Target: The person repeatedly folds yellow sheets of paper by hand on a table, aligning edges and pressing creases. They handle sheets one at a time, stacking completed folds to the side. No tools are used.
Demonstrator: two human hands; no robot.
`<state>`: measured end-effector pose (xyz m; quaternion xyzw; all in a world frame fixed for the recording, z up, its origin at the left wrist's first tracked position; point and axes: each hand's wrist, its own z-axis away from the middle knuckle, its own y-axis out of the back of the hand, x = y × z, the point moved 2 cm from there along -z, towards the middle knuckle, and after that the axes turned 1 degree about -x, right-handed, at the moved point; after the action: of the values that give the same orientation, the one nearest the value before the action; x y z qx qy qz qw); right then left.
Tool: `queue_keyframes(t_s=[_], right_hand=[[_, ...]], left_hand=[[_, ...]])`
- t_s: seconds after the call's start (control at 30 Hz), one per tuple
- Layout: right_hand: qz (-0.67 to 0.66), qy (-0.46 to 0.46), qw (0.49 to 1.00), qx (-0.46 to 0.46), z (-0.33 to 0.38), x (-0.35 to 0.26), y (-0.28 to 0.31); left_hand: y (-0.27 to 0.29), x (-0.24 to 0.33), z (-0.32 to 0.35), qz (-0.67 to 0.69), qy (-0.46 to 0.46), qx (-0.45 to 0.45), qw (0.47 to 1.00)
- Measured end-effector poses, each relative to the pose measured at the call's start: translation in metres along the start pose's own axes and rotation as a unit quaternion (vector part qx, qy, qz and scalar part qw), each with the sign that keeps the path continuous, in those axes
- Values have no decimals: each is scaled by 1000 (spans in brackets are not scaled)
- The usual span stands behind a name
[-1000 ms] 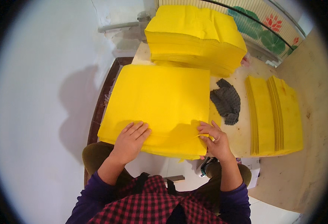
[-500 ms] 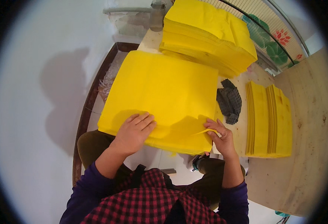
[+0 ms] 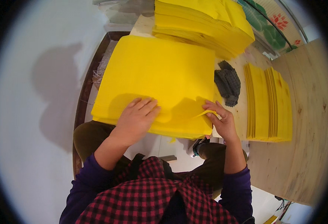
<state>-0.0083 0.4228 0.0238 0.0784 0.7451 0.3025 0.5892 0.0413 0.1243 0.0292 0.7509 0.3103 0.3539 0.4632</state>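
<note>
Fabric in red and black checks point(image 3: 130, 201) covers the person's lap, closest to the camera, with purple sleeves point(image 3: 237, 190) at either side and knees in olive-brown trousers point(image 3: 91, 140) beyond it. A shoe point(image 3: 197, 146) shows on the floor below. The left hand point(image 3: 139, 116) lies flat on the front part of a broad stack of yellow fabric sheets point(image 3: 158, 71), palm down, fingers nearly together, its grip closed around nothing. At the stack's front right corner, the right hand point(image 3: 222, 118) has a narrow grip: thumb below and fingers above, pinching the raised edge of a yellow sheet point(image 3: 206, 112). The broad stack sits on a pale wooden desk point(image 3: 240, 111), its front edge facing the person's knees. Just beside its right side lies a crumpled dark grey cloth point(image 3: 228, 84). Farther right, two folded bundles of yellow sheets point(image 3: 256, 102) stand side by side, near a wooden panel point(image 3: 308, 104). A dark brown frame point(image 3: 91, 67) runs along the left side, next to a white wall point(image 3: 18, 149). Behind the broad stack rises a taller yellow pile point(image 3: 205, 28); at the far right is a slatted screen point(image 3: 288, 16) painted with green leaves and a red flower.
</note>
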Motion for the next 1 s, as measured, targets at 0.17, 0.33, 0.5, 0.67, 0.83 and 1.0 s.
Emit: queue_keyframes(t_s=[0.17, 0.33, 0.5, 0.67, 0.83, 1.0], right_hand=[[-11, 1, 1000, -1, 0, 0, 0], [-54, 15, 998, 10, 6, 5, 11], [32, -93, 981, 170, -4, 39, 56], [317, -72, 925, 199, -34, 89, 71], [226, -86, 951, 191, -34, 117, 71], [120, -52, 964, 230, -35, 95, 80]], left_hand=[[-15, 29, -27, 44, -19, -6, 999], [-26, 39, -42, 112, -16, -12, 994], [-32, 28, -47, 239, 19, 5, 971], [-35, 24, -50, 266, 23, 25, 963], [-35, 21, -52, 308, 49, 26, 950], [-34, 20, -52, 319, 46, 30, 946]])
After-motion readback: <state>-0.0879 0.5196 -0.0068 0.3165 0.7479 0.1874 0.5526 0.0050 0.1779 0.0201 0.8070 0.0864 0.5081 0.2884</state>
